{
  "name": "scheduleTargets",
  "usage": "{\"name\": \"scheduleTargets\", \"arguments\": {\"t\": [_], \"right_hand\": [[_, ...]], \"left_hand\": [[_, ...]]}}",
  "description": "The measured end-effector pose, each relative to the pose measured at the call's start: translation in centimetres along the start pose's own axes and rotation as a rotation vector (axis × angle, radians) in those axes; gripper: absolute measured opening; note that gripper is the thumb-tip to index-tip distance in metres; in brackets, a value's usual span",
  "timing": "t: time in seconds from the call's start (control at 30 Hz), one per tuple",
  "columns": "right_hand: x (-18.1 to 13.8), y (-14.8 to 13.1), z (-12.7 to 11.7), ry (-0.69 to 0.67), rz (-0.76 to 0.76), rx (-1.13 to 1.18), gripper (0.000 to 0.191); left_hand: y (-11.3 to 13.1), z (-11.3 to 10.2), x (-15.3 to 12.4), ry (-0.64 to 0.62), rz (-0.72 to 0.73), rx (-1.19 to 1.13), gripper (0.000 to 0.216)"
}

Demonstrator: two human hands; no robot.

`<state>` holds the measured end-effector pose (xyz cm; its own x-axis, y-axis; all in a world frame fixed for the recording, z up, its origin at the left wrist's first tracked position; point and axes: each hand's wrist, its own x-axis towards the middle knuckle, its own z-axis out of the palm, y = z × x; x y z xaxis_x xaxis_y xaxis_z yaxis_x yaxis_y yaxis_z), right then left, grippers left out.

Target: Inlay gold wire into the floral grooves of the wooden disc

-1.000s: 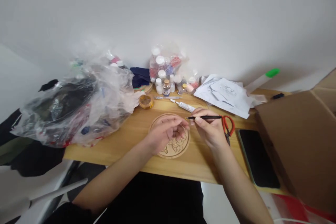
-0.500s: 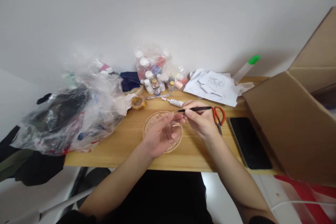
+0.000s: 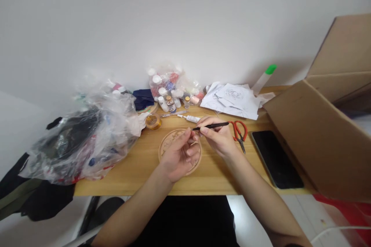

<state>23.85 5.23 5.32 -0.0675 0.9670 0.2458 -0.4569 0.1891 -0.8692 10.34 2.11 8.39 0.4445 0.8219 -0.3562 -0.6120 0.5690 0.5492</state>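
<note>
My right hand [image 3: 216, 137] grips slim black tweezers [image 3: 216, 125] between thumb and fingers, their tip pointing left. At that tip, the thumb and forefinger of my left hand [image 3: 179, 156] are pinched together. Whatever may be between them is too small to make out. Below my left hand a round wooden disc [image 3: 165, 143] with a line pattern lies on the table, partly covered by the hand. Just beyond my right hand is a white glue tube [image 3: 192, 119]. Orange-handled pliers [image 3: 240, 135] lie to the right of the hand.
A roll of golden wire [image 3: 153, 122], a pen [image 3: 174, 114] and small bottles [image 3: 171, 105] stand or lie behind. Plastic bags [image 3: 110, 139] crowd the left. Paper drawings [image 3: 232, 99], a black phone [image 3: 275, 158] and a cardboard box [image 3: 315, 142] occupy the right.
The left thumb and forefinger have closed together at the tweezers' tip. The tweezers are still in my right hand. The camera view has shifted slightly.
</note>
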Motion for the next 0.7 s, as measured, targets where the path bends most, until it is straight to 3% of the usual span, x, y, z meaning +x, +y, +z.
{"name": "scheduleTargets", "arguments": {"t": [0.2, 0.43, 0.57, 0.7], "right_hand": [[0.0, 0.0, 0.1, 0.038, 0.030, -0.008, 0.025], [0.2, -0.1, 0.1, 0.048, 0.057, -0.046, 0.020], [0.0, -0.4, 0.4, -0.032, 0.089, -0.147, 0.016], [-0.3, -0.5, 0.7, -0.122, 0.105, -0.218, 0.010]], "left_hand": [[0.3, -0.2, 0.1, 0.041, 0.056, 0.118, 0.025], [0.9, -1.5, -0.3, 0.181, 0.320, 0.414, 0.021], [1.6, -1.4, -0.9, 0.265, 0.480, 0.675, 0.009], [2.1, -1.1, -1.1, 0.287, 0.593, 0.959, 0.009]]}}
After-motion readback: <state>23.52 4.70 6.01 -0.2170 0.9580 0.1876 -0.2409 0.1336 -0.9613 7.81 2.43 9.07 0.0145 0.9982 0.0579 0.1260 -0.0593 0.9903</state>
